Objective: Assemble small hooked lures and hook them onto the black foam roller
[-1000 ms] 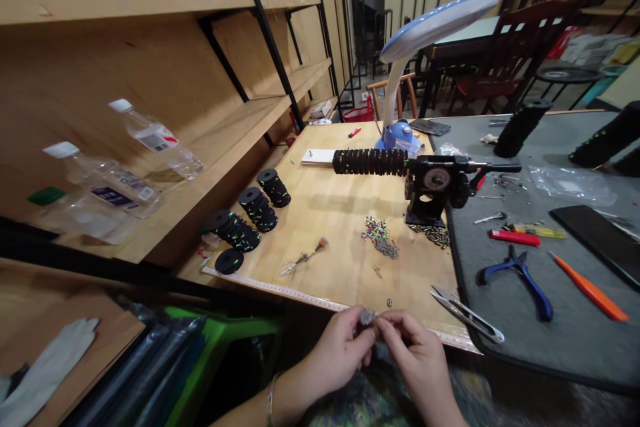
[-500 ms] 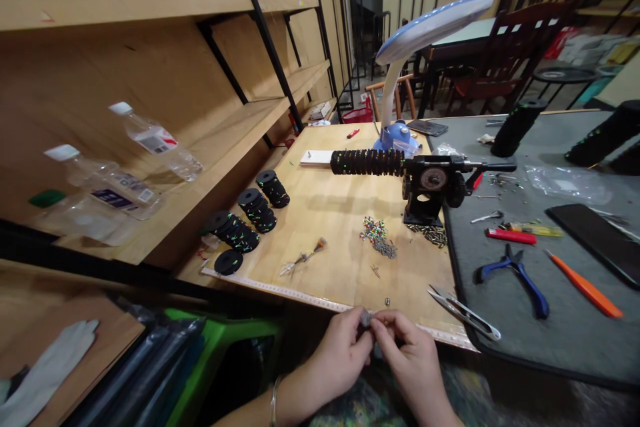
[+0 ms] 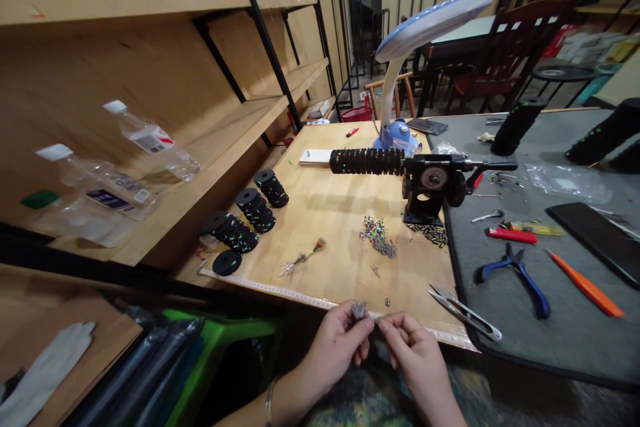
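Note:
At the table's front edge, my left hand (image 3: 340,339) is closed on a small grey bundle (image 3: 359,310), its thumb and fingers pressed round it. Close beside it on the right, my right hand (image 3: 416,355) pinches something tiny at its fingertips, too small to make out. The two hands are slightly apart. Just beyond them a small dark metal piece (image 3: 387,302) lies on the wooden table (image 3: 330,214). Farther back are a heap of coloured beads (image 3: 373,228) and small grey metal parts (image 3: 385,248). Open-bladed thread snips (image 3: 465,314) lie to the right.
A black hand-cranked winder (image 3: 429,180) holds a row of black spools (image 3: 367,162). More spools (image 3: 243,230) stand at the left. Blue pliers (image 3: 517,277) and an orange tool (image 3: 585,284) lie on the grey mat (image 3: 590,347). A lamp (image 3: 393,130) stands behind.
My hands have drawn a little apart, the right one shifting slightly to the right. More of the grey bundle shows above my left fingers. Things on the table stay put.

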### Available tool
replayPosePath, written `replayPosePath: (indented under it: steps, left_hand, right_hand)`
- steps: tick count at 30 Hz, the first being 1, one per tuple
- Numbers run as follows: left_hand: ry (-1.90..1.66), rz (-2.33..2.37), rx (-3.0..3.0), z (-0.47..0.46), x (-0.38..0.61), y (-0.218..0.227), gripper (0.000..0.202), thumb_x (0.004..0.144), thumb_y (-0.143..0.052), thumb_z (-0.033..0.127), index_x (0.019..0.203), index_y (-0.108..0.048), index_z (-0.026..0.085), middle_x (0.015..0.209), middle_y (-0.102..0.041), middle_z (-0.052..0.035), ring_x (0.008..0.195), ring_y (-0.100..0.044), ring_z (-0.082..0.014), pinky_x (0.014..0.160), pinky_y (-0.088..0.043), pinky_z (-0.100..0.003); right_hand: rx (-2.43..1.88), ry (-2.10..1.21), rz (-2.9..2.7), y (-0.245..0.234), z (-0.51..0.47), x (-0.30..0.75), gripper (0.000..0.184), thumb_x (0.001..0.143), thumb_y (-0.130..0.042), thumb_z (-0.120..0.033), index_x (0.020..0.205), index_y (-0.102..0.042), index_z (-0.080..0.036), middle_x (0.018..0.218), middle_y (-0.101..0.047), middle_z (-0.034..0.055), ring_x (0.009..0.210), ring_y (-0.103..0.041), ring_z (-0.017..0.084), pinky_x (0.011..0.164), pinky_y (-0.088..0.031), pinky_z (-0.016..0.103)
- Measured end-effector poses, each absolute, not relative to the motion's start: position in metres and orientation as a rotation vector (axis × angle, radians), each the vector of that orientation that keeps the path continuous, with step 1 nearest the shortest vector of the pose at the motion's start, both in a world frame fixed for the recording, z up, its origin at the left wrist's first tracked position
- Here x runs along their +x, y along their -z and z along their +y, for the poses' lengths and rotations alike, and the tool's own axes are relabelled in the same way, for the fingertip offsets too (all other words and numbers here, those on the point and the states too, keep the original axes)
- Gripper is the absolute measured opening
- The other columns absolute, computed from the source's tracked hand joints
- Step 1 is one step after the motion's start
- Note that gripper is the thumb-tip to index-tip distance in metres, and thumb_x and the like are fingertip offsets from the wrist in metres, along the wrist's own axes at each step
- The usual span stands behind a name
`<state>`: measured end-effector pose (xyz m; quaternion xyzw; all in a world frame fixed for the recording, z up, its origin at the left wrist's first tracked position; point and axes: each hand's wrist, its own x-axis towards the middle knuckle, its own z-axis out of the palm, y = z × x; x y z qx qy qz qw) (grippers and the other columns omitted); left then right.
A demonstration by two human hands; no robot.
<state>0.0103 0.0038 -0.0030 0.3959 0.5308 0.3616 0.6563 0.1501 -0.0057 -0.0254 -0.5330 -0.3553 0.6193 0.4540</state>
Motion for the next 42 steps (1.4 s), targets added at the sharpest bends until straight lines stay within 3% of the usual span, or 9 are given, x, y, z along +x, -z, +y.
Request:
replayPosePath:
  steps: [10,19,27,42]
  left_hand:
    - [-0.836,1.194,0.777,0.005,0.010,0.001,0.041,0.070,-0.070,0.053,0.071,-0.048,0.018,0.044,-0.045,0.0085,0.036,-0.037,-0.0052,0.038,-0.026,-0.017]
    - [-0.855,1.263,0.999,0.003,0.010,0.004,0.041,0.077,-0.063,0.057,0.073,-0.047,0.019,0.048,-0.044,0.0079,0.041,-0.038,-0.0072,0.042,-0.031,-0.019]
    - [-0.909,1.439,1.517,-0.003,0.002,0.007,0.028,0.090,-0.053,0.035,0.068,-0.046,0.019,0.064,-0.047,0.0015,0.060,-0.046,-0.0123,0.056,-0.034,-0.022]
    - [-0.952,1.395,1.860,-0.005,0.001,0.007,0.013,0.090,-0.049,0.017,0.077,-0.051,0.018,0.070,-0.052,0.0001,0.065,-0.049,-0.0133,0.061,-0.036,-0.022]
  right_hand:
    - [-1.275,-1.564,-0.971,0.031,-0.014,0.148,0.048,0.073,-0.065,-0.063,0.062,-0.053,-0.018,0.043,-0.041,-0.0082,0.039,-0.033,0.007,0.043,-0.025,0.021]
    - [-1.254,-1.595,-0.944,0.032,-0.012,0.146,0.050,0.071,-0.065,-0.066,0.061,-0.050,-0.019,0.044,-0.039,-0.0088,0.040,-0.030,0.007,0.042,-0.023,0.021]
    - [-1.268,-1.611,-0.926,0.034,-0.014,0.145,0.048,0.072,-0.065,-0.063,0.061,-0.049,-0.020,0.041,-0.036,-0.0105,0.039,-0.027,0.006,0.042,-0.020,0.021]
    - [-1.264,-1.664,-0.904,0.035,-0.011,0.146,0.053,0.068,-0.065,-0.069,0.062,-0.047,-0.020,0.038,-0.036,-0.0114,0.037,-0.025,0.005,0.042,-0.017,0.020]
